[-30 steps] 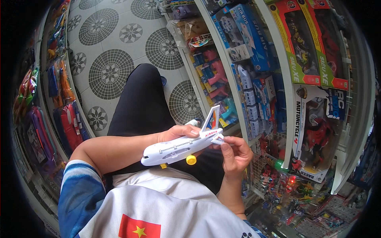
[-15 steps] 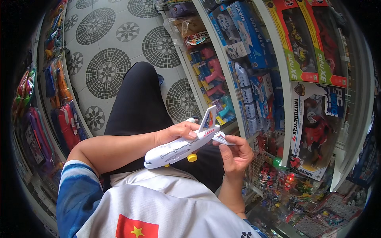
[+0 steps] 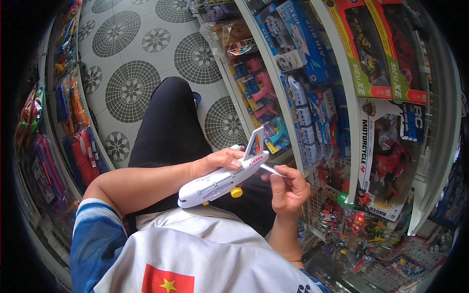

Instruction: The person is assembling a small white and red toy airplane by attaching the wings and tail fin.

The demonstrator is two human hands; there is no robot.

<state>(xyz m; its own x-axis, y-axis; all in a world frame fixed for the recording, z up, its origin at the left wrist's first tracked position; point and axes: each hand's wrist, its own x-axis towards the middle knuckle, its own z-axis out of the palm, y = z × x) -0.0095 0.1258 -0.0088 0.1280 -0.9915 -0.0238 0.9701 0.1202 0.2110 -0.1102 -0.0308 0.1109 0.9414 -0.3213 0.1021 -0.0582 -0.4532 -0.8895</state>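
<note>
Left hand (image 3: pixel 217 161) is wrapped around the white toy plane (image 3: pixel 222 179), holding it mid-air over the lap. Right hand (image 3: pixel 288 190) pinches the plane's rear wing tip, with toy-box shelves (image 3: pixel 312 73) further right.

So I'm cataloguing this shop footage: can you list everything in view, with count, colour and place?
Toy airplane: one, white with yellow wheels, held in front of the chest.
Boxed toys: many, mostly blue, red and green, on white shelves at the right.
Bagged toys: many, mixed colours, hanging at the left.
Floor tiles: grey, round patterns, above.
Left hand: grips the fuselage.
Right hand: pinches the tail wing.
</note>
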